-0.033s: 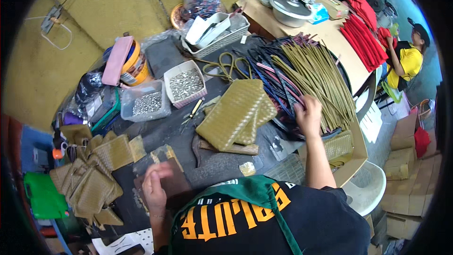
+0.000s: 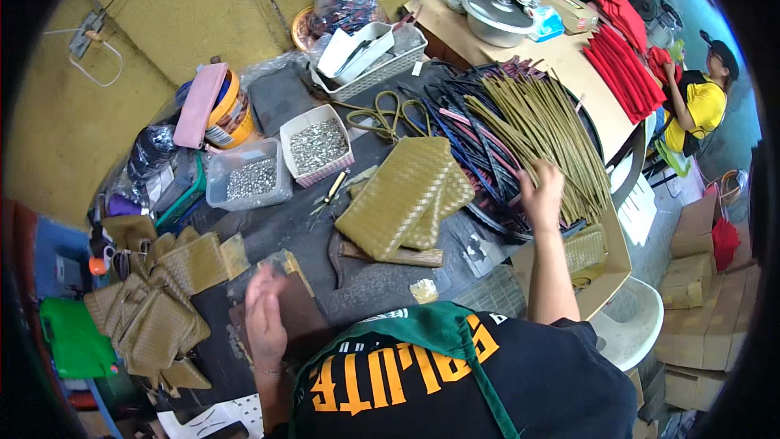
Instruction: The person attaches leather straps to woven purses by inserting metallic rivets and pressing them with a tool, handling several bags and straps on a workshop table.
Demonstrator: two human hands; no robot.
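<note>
a person's right hand (image 2: 543, 191) reaches forward into a fan of long, thin olive-green strips (image 2: 543, 126), fingers curled on them; whether any strip is pinched cannot be told. the strips lie spread across the dark work table (image 2: 390, 276), beside a bundle of dark blue and pink strips (image 2: 463, 126). the left hand (image 2: 266, 317) rests close to the body, fingers bent over a small olive piece (image 2: 284, 262) at the table's near edge. flat woven olive panels (image 2: 406, 195) lie stacked between the hands.
</note>
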